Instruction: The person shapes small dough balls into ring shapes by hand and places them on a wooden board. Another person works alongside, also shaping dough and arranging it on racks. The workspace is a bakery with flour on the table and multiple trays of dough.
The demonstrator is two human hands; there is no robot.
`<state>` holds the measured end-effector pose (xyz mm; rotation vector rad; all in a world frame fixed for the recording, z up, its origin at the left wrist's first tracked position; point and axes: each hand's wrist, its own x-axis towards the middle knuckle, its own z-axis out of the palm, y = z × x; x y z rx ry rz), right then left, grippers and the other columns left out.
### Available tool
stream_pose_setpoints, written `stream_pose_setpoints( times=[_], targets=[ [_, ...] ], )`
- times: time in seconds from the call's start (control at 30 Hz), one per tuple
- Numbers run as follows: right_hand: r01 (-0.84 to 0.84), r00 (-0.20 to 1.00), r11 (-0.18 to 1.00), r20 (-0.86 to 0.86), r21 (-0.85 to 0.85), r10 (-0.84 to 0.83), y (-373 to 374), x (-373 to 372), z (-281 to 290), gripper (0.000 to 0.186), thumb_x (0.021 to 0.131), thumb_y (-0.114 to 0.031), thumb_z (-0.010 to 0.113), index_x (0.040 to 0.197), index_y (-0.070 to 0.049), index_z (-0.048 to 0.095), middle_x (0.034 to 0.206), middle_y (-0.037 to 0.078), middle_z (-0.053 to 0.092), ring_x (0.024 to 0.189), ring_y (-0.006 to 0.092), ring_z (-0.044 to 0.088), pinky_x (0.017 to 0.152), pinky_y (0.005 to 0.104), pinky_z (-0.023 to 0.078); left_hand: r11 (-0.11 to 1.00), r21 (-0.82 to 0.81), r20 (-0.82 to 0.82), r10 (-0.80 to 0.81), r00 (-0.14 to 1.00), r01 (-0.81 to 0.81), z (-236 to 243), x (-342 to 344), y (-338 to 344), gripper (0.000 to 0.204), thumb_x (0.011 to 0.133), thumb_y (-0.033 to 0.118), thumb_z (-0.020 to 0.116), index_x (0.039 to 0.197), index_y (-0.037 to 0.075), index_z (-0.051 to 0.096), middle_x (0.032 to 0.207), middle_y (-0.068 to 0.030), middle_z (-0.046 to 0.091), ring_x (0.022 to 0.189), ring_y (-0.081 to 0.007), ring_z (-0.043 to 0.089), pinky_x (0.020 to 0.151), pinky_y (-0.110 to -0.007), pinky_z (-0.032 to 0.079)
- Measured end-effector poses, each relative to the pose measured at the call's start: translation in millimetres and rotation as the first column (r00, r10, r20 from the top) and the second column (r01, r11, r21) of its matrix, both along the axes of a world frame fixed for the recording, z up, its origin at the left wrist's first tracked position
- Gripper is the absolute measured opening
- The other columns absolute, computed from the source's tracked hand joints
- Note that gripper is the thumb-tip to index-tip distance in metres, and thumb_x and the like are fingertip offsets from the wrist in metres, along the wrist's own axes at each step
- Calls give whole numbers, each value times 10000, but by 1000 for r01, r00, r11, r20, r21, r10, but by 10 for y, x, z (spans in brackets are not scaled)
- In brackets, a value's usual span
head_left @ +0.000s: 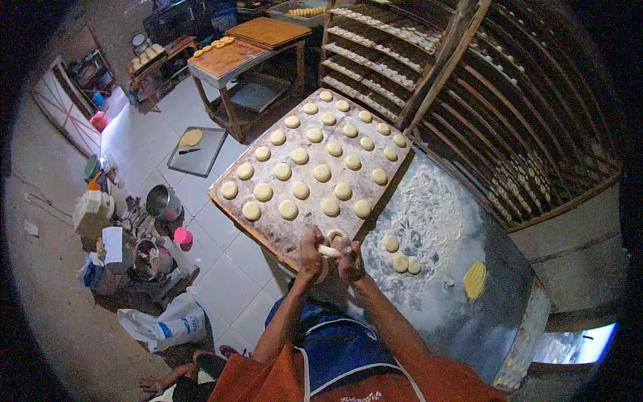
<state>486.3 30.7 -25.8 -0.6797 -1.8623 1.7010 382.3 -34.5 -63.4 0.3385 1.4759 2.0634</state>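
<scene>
My left hand and my right hand grip a pale dough ring between them, fingers curled round it. They are over the near edge of a floured wooden board, which carries several flat dough rounds set out in rows. To the right, more dough rounds lie on a flour-dusted metal table, beside a yellow scraper-shaped piece I cannot clearly identify.
Wooden racks with dough pieces rise behind the board. A side table stands farther back. A tray lies on the tiled floor, with pots and a white sack at left. Another person's hand shows lower left.
</scene>
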Motion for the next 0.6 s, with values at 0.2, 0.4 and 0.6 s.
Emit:
stream_pose_setpoints(
  times=[0.2,0.4,0.6],
  targets=[
    [-420,895,769,362,482,262,2,-166,330,300,911,-290,479,951,-27,618,855,180,610,731,374,567,667,462,441,900,-360,-603,-25,797,-244,284,-27,-355,288,834,302,515,754,25,518,677,-110,519,648,-241,509,585,-368,382],
    [-115,990,924,-31,365,135,-268,-228,-220,344,900,-357,545,874,-31,653,794,120,628,757,205,593,680,361,468,905,-359,-412,65,909,-227,157,-173,-541,331,935,263,441,671,65,431,651,-10,463,614,-137,403,547,-311,341],
    [-250,894,939,428,234,132,-186,-552,629,477,749,-255,700,1123,-7,541,880,159,645,796,309,639,743,408,511,761,-496,-674,-33,738,-419,432,-432,-689,217,928,164,431,836,-12,517,793,-207,535,755,-407,513,653,-462,396]
  ],
)
